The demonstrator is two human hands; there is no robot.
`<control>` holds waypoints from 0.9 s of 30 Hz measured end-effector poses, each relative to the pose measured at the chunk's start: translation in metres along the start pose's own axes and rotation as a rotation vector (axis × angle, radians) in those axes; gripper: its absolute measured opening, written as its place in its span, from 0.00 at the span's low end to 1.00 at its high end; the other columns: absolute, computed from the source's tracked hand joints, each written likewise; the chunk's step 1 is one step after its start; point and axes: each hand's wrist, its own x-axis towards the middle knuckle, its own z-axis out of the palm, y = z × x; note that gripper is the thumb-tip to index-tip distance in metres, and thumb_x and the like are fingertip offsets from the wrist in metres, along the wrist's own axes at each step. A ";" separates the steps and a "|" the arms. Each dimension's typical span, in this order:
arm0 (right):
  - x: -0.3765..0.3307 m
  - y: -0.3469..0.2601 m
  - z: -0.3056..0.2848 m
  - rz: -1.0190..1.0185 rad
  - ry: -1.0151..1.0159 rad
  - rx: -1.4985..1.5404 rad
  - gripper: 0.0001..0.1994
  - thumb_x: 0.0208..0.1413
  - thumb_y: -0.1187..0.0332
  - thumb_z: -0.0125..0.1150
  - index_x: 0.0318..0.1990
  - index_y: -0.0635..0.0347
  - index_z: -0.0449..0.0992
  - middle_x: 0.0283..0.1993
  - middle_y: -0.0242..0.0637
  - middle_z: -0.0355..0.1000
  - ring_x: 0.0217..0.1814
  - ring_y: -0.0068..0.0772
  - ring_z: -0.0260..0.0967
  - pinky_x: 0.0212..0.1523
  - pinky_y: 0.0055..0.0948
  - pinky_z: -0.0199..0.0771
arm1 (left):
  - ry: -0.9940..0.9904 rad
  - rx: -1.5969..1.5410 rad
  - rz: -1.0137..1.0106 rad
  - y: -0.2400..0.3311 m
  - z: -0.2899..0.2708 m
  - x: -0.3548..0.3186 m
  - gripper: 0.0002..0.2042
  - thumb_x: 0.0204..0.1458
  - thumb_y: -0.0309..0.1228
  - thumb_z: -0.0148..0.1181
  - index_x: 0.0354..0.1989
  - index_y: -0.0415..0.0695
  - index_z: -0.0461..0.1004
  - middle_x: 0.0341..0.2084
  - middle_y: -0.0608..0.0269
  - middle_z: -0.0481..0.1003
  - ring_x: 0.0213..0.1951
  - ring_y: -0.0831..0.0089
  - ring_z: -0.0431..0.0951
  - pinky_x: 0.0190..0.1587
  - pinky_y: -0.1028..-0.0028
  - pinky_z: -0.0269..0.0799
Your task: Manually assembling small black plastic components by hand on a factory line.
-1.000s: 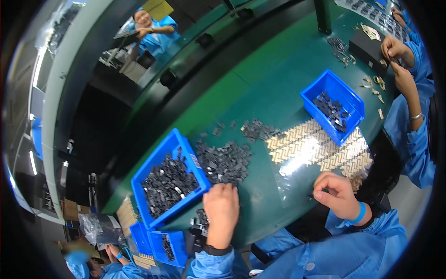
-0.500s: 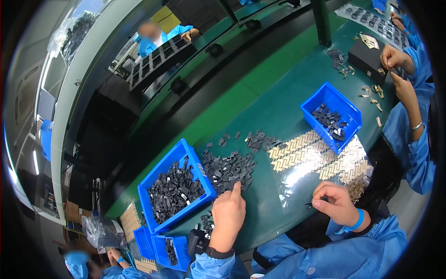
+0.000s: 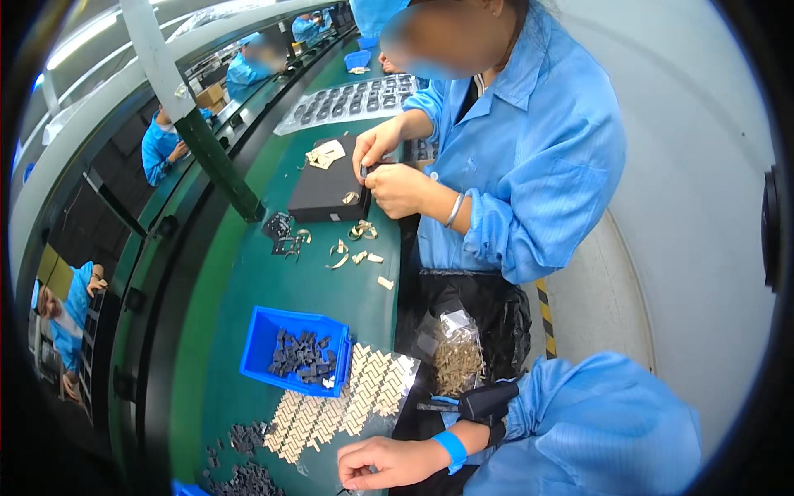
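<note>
Right hand [image 3: 385, 463]: at the lower edge of the view, over the near side of the green table [image 3: 322, 302], with fingers curled and thumb brought in, pinching a small dark piece [image 3: 343, 491].
Small dark piece: at the fingertips, partly cut off by the lower edge; exact shape too small to tell.
Left hand: outside the frame; grip impossible to judge.
Wristband [image 3: 452, 450]: blue, around the right wrist, just below a dark cuff.
Patterned sheet [image 3: 331, 413]: clear, bearing cream pieces in herringbone rows; beyond the right hand, flat on the table.
Blue bin [image 3: 263, 343]: on the table, overlapping the far margin of the patterned sheet; partly filled with small black parts [image 3: 302, 355].
Loose black parts [image 3: 248, 481]: heaped left of the right hand, near the sheet's lower left corner.
Clear bag [image 3: 457, 364]: filled with tan bits, lying on black plastic [image 3: 506, 326] beside the table.
Co-worker's hands [image 3: 397, 190]: close together at the side of a black box [image 3: 331, 194], around a small dark item.
Cream strips [image 3: 361, 231]: curled, scattered near the box.
</note>
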 end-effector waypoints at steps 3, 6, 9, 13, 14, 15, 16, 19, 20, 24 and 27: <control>0.004 0.003 0.000 -0.012 -0.016 -0.014 0.06 0.56 0.70 0.53 0.33 0.63 0.71 0.34 0.35 0.66 0.36 0.28 0.66 0.34 0.25 0.66 | 0.006 -0.514 -0.341 -0.005 0.000 -0.009 0.11 0.56 0.23 0.49 0.47 0.37 0.69 0.35 0.55 0.73 0.32 0.73 0.72 0.34 0.78 0.69; 0.000 -0.005 0.011 -0.023 -0.008 -0.013 0.05 0.56 0.70 0.53 0.33 0.63 0.71 0.34 0.35 0.66 0.36 0.28 0.66 0.34 0.25 0.66 | -0.047 -1.110 -0.413 0.000 0.012 -0.025 0.09 0.55 0.22 0.50 0.44 0.40 0.68 0.34 0.56 0.73 0.28 0.77 0.71 0.28 0.82 0.69; 0.003 -0.003 0.023 -0.011 0.004 -0.006 0.05 0.56 0.70 0.53 0.33 0.63 0.71 0.34 0.35 0.66 0.36 0.28 0.66 0.34 0.25 0.66 | -0.232 -1.320 -0.501 0.033 0.023 -0.047 0.10 0.51 0.22 0.54 0.42 0.41 0.67 0.34 0.57 0.72 0.33 0.73 0.72 0.35 0.78 0.71; -0.001 -0.001 0.030 0.012 -0.006 -0.011 0.05 0.56 0.71 0.54 0.33 0.63 0.71 0.34 0.35 0.66 0.36 0.28 0.66 0.34 0.25 0.66 | -0.314 -1.466 -0.575 0.038 0.028 -0.064 0.10 0.49 0.19 0.55 0.40 0.41 0.69 0.32 0.61 0.72 0.36 0.73 0.71 0.43 0.72 0.67; -0.002 0.000 0.030 0.023 -0.018 -0.007 0.05 0.56 0.71 0.54 0.33 0.63 0.71 0.34 0.35 0.66 0.36 0.28 0.66 0.34 0.25 0.66 | -0.331 -1.513 -0.606 0.039 0.030 -0.068 0.10 0.48 0.18 0.55 0.39 0.41 0.70 0.31 0.63 0.72 0.36 0.72 0.71 0.46 0.70 0.66; -0.003 0.002 0.029 0.036 -0.036 0.003 0.05 0.55 0.71 0.54 0.33 0.63 0.71 0.34 0.35 0.66 0.36 0.28 0.66 0.34 0.25 0.66 | -0.341 -1.557 -0.641 0.040 0.032 -0.072 0.10 0.48 0.17 0.56 0.38 0.42 0.71 0.31 0.64 0.72 0.37 0.72 0.71 0.48 0.68 0.64; -0.003 -0.001 0.026 0.058 -0.082 0.036 0.05 0.55 0.71 0.54 0.33 0.64 0.71 0.34 0.35 0.66 0.36 0.28 0.66 0.34 0.25 0.66 | -0.291 -1.483 -0.658 0.056 0.032 -0.075 0.10 0.48 0.19 0.55 0.39 0.41 0.68 0.33 0.61 0.71 0.38 0.71 0.71 0.46 0.71 0.66; -0.007 0.003 0.023 0.164 -0.266 0.293 0.05 0.55 0.71 0.54 0.33 0.64 0.71 0.33 0.35 0.66 0.36 0.28 0.66 0.34 0.24 0.66 | -0.204 -1.377 -0.732 0.086 0.031 -0.080 0.10 0.48 0.21 0.53 0.39 0.37 0.64 0.38 0.55 0.69 0.44 0.67 0.70 0.49 0.69 0.65; -0.010 -0.001 0.018 0.211 -0.319 0.425 0.05 0.55 0.71 0.54 0.33 0.64 0.71 0.33 0.35 0.66 0.36 0.28 0.66 0.34 0.24 0.66 | -0.207 -1.349 -0.683 0.088 0.037 -0.082 0.10 0.50 0.23 0.54 0.39 0.35 0.65 0.34 0.55 0.71 0.39 0.67 0.72 0.44 0.71 0.68; -0.017 0.004 0.005 0.399 -0.355 0.826 0.05 0.55 0.71 0.54 0.33 0.64 0.71 0.33 0.35 0.66 0.36 0.27 0.66 0.34 0.24 0.66 | -0.270 -1.536 -0.670 0.074 0.066 -0.065 0.12 0.42 0.15 0.58 0.37 0.34 0.69 0.30 0.56 0.74 0.32 0.74 0.73 0.37 0.78 0.68; -0.019 0.011 0.008 0.465 -0.466 0.881 0.05 0.55 0.72 0.54 0.33 0.64 0.71 0.33 0.35 0.66 0.36 0.27 0.66 0.34 0.24 0.66 | -0.317 -1.592 -0.587 0.059 0.061 -0.087 0.11 0.45 0.15 0.57 0.38 0.32 0.71 0.34 0.50 0.75 0.36 0.67 0.77 0.40 0.71 0.74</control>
